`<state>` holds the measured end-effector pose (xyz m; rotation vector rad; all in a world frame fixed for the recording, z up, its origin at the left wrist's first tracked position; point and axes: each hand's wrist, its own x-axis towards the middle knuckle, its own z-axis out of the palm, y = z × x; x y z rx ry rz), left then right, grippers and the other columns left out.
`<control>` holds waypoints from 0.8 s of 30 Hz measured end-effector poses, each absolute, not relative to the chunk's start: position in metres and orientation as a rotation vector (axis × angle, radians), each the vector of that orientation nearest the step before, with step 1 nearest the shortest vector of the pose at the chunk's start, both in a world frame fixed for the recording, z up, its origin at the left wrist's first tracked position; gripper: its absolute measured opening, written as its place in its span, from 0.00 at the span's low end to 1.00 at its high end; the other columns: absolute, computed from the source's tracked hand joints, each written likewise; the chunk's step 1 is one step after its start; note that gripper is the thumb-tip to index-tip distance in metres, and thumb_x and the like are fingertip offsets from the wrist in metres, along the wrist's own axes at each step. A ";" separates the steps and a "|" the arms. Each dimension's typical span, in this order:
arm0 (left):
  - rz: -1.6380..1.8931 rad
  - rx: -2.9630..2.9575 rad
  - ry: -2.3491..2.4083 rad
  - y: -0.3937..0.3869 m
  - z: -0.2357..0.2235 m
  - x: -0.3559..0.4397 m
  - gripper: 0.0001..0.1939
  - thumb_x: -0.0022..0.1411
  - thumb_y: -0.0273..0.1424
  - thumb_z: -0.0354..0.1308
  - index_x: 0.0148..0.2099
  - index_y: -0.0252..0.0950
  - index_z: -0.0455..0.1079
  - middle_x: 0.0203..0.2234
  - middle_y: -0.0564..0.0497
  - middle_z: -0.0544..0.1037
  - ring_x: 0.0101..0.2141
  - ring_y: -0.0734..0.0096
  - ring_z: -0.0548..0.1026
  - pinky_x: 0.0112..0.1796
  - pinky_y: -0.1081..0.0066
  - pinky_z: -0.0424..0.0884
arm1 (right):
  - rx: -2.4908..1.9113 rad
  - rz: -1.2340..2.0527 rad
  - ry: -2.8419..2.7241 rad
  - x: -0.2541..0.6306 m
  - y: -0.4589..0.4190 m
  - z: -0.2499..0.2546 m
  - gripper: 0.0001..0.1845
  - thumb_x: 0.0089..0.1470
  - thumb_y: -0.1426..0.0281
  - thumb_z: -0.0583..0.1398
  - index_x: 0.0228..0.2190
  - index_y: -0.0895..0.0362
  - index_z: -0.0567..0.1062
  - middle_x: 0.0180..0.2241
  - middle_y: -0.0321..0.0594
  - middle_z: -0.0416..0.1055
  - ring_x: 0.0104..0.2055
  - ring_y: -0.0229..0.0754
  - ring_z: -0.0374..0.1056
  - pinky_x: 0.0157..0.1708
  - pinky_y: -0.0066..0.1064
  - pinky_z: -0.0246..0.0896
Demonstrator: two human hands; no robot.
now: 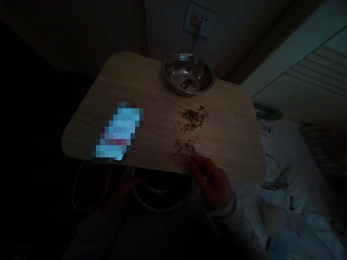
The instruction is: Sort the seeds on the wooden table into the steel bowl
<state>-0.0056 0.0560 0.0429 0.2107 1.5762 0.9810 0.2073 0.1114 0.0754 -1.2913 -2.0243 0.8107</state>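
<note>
In the head view, the right hand (213,180) is at the near edge of the wooden table (233,144), its fingers bent and close together, just beside the small dark grains (193,116), which lie scattered before the metal bowl (168,80); whether it holds any, I cannot tell. The left hand (123,191) is at the dark basin (159,210) below, fingers slightly curved near its rim, their grip too dark to judge.

Your right hand (213,182) is beside small dark seeds (192,116) on the table (157,133); your left hand (128,186) is at the rim of a bowl (159,209) below.
</note>
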 end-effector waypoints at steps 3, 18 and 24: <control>0.962 0.188 1.595 0.056 0.042 -0.005 0.17 0.41 0.34 0.63 0.38 0.38 0.77 0.32 0.46 0.82 0.45 0.46 0.77 0.45 0.56 0.71 | -1.356 0.737 -1.984 0.216 0.114 0.075 0.13 0.56 0.69 0.56 0.44 0.54 0.74 0.34 0.42 0.79 0.34 0.40 0.75 0.35 0.31 0.72; 0.889 0.110 1.600 0.056 0.036 -0.005 0.18 0.41 0.29 0.64 0.39 0.39 0.76 0.28 0.49 0.82 0.41 0.50 0.79 0.43 0.59 0.74 | -1.536 0.688 -1.766 0.252 0.131 0.059 0.15 0.55 0.64 0.58 0.44 0.54 0.74 0.35 0.42 0.78 0.35 0.42 0.74 0.36 0.35 0.72; 0.867 0.112 1.541 0.059 0.043 -0.001 0.14 0.41 0.30 0.63 0.35 0.38 0.76 0.29 0.47 0.82 0.39 0.49 0.79 0.41 0.59 0.74 | -1.484 0.750 -1.843 0.235 0.125 0.066 0.14 0.55 0.65 0.58 0.43 0.53 0.74 0.34 0.41 0.78 0.34 0.41 0.74 0.35 0.32 0.71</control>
